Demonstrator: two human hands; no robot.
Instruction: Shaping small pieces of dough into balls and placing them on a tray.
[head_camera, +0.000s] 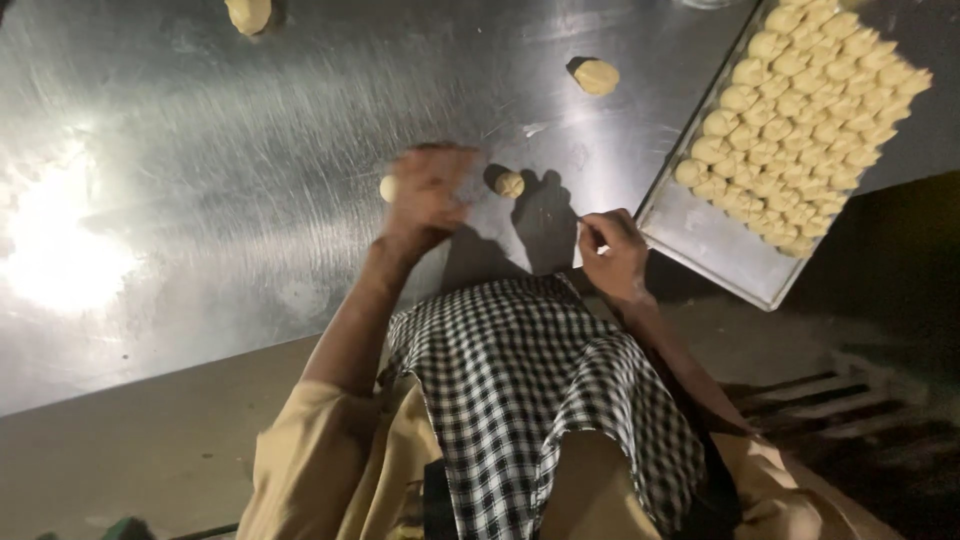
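Observation:
My left hand (425, 195) is blurred with motion above the steel table (200, 200), fingers curled around a small pale dough piece (388, 188) that peeks out at its left edge. Just to its right a small round dough ball (508, 184) with marks pressed into its top lies on the table. My right hand (612, 255) rests at the table's near edge, pinching a thin, light-coloured tool (592, 232) whose tip points left. It sits beside the corner of a metal tray (715, 245).
The tray holds several rows of shaped dough pieces (800, 110) in its far half; its near half is bare. A larger dough lump (597, 77) lies further back, another (248, 14) at the top left. A checked apron (530, 390) covers my front. A floor grate (840, 410) is at right.

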